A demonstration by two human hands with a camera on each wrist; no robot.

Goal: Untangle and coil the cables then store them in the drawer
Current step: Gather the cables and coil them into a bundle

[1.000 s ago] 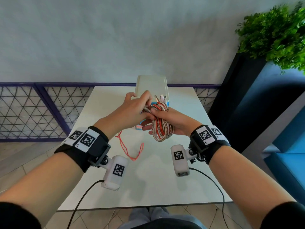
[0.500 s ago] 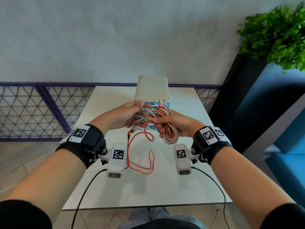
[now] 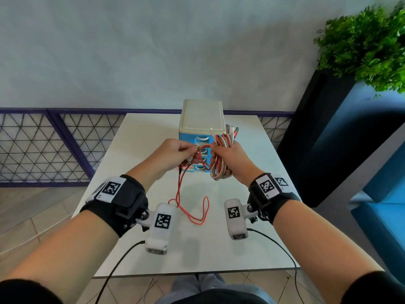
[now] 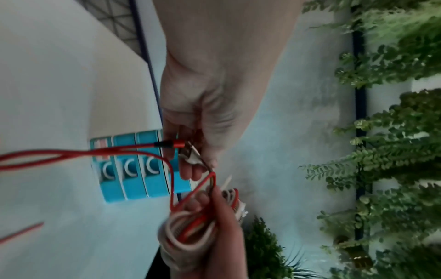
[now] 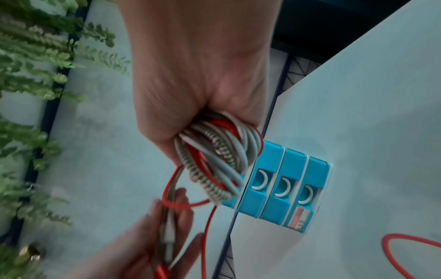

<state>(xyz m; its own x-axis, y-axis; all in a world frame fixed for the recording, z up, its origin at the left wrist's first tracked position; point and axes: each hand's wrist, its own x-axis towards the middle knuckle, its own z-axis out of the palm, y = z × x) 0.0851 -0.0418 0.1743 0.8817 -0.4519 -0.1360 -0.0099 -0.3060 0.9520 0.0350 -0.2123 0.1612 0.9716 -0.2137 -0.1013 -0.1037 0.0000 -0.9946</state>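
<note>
My right hand (image 3: 228, 155) grips a coiled bundle of cables (image 3: 221, 165), red, white and braided, held above the table in front of the drawer unit (image 3: 200, 119). The same bundle (image 5: 214, 156) fills the fist in the right wrist view. My left hand (image 3: 175, 154) pinches the loose plug ends (image 4: 190, 152) of the cables close to the bundle. A red cable (image 3: 192, 207) hangs from the hands and loops onto the white table (image 3: 219, 249). All the blue drawers (image 5: 281, 186) are closed.
The cream-topped drawer unit stands at the table's far middle. A black planter with a green plant (image 3: 368, 47) stands to the right, a blue seat (image 3: 383, 216) beside it. A purple lattice railing (image 3: 43, 145) runs behind the table at left.
Both hands rose and drew slightly apart. My left hand pulled cable ends out of the bundle, and the red cable's loose loop slid toward the table's middle.
</note>
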